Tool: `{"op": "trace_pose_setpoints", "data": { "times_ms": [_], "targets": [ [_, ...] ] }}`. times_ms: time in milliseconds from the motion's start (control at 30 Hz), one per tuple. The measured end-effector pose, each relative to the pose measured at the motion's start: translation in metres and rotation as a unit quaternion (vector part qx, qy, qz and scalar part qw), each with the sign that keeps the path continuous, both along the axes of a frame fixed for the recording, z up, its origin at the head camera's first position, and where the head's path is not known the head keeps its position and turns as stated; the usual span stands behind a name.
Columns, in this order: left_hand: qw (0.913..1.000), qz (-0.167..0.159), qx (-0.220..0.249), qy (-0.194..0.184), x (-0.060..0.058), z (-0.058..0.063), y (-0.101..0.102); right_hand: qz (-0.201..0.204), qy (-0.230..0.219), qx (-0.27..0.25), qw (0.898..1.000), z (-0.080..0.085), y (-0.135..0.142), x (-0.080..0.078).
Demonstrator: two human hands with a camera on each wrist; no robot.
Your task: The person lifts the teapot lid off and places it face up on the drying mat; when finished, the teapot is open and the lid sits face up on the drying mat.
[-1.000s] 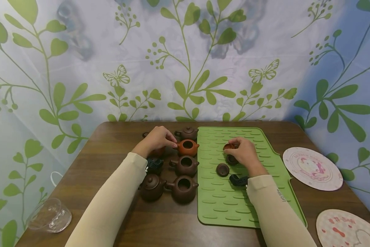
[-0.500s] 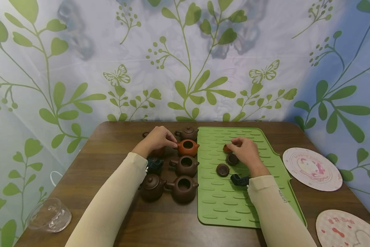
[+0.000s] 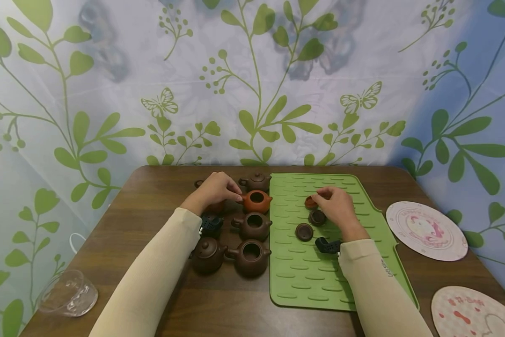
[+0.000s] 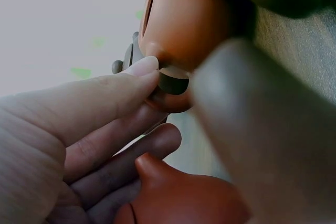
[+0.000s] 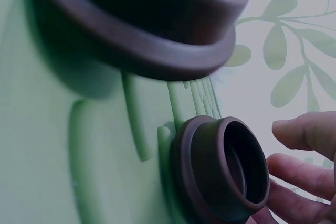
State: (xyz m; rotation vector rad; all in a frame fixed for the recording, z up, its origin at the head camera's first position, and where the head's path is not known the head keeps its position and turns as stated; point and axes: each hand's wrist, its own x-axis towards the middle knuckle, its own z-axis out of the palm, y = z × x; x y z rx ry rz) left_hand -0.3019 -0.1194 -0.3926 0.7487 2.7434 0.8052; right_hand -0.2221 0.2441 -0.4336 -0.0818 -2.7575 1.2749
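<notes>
My left hand (image 3: 218, 191) pinches the handle of an orange clay teapot (image 3: 256, 202) with no lid on it; the left wrist view shows this teapot (image 4: 184, 19) close up. Over the green mat (image 3: 294, 276), my right hand (image 3: 335, 205) is beside a small orange lid (image 3: 311, 202) lying on the mat. In the right wrist view, the right hand's fingers (image 5: 299, 174) are spread apart with nothing seen between them. Two dark brown lids, one nearer the hand (image 3: 317, 217) and one further left (image 3: 304, 232), lie upside down on the mat.
Brown teapots without lids (image 3: 253, 226) (image 3: 250, 258) stand in front of the orange one. A lidded brown teapot (image 3: 256, 181) is behind it, another (image 3: 208, 254) at front left. A glass (image 3: 69, 294) stands left; round placemats (image 3: 427, 230) lie right.
The orange lid has gone from the right fingers onto the mat, and the right hand has drawn slightly to the right. The left hand and its teapot have stayed put.
</notes>
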Motion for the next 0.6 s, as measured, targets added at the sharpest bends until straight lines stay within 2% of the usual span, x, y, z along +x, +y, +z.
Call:
{"op": "trace_pose_setpoints", "data": {
  "times_ms": [267, 600],
  "targets": [
    [1.0, -0.006, -0.002, -0.002, 0.0004, 0.0029, 0.0002, 0.005, 0.014, 0.004, 1.0, 0.0005, 0.0, -0.0007],
    [0.9998, -0.014, -0.013, 0.006, -0.0017, 0.0034, -0.0001, 0.007, 0.01, 0.007, 1.0, 0.0063, -0.0045, -0.001]
  ]
}}
